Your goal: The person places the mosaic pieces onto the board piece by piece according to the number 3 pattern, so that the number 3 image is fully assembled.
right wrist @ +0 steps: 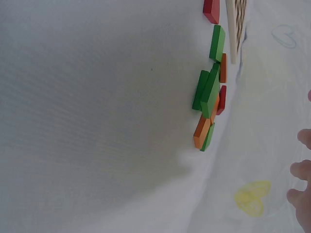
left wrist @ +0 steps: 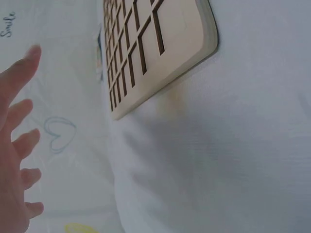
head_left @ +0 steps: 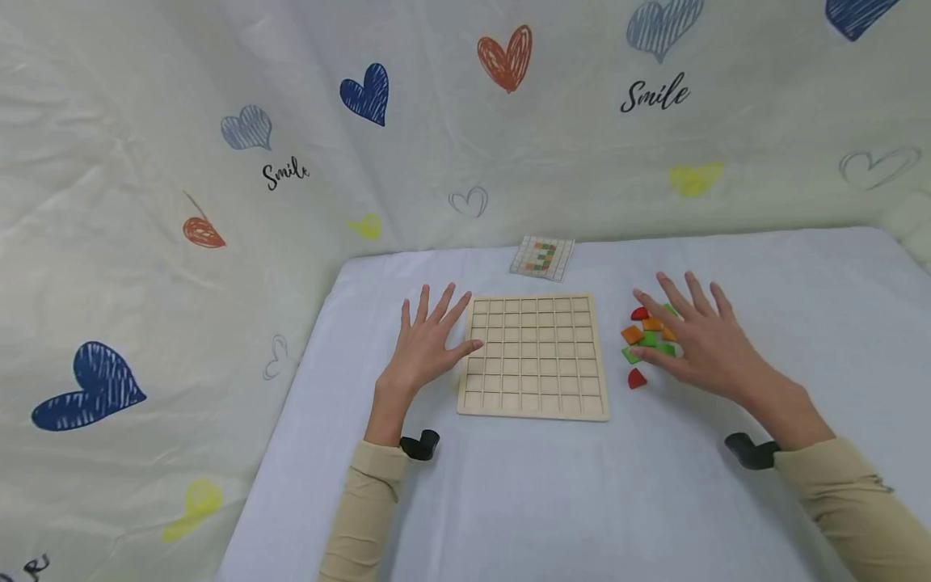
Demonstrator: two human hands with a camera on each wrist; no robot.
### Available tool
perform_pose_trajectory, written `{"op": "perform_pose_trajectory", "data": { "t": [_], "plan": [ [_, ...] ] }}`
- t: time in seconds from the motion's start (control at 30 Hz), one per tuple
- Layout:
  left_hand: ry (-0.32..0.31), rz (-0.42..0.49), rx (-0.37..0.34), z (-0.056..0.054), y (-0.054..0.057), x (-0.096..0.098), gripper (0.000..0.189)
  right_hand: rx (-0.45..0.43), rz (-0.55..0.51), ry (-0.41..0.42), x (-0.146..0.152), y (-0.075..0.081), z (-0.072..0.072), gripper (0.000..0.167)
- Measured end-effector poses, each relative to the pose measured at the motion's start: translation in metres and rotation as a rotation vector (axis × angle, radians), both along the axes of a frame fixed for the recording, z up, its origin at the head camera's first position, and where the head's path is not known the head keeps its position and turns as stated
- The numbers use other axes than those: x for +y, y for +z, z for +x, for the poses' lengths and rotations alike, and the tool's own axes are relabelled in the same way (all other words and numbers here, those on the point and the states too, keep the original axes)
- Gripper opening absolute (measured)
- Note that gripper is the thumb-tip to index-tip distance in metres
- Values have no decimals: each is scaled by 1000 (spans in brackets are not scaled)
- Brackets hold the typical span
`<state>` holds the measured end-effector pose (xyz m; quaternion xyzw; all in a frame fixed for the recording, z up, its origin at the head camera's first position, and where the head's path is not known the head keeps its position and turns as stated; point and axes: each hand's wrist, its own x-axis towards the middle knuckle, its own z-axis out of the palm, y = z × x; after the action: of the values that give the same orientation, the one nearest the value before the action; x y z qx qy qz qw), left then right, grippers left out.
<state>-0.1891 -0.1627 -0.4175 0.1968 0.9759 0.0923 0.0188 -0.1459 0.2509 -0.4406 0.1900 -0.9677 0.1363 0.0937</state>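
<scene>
Left hand (head_left: 423, 346): fingers spread, empty, at left edge of board (head_left: 532, 357).
Right hand (head_left: 704, 343): fingers spread, empty, partly hiding blocks (head_left: 650, 339).
Card (head_left: 542, 259): near far edge of table (head_left: 524, 501); details indistinct.

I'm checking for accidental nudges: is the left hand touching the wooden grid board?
Apart. In the left wrist view, the left hand and wooden grid board are separated by a gap, with the heart-printed backdrop showing between them.

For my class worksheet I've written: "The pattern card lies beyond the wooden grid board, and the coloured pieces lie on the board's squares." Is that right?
Not quite: the head view shows the coloured pieces on the white cloth, right of the wooden grid board. The pattern card does lie beyond the board.
</scene>
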Motion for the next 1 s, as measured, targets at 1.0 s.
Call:
{"op": "perform_pose_trajectory", "data": {
  "t": [1.0],
  "plan": [
    [89,-6,-588,-31,-27,-8,113,-299,-93,-6,9,-3,-20,46]
  ]
}}
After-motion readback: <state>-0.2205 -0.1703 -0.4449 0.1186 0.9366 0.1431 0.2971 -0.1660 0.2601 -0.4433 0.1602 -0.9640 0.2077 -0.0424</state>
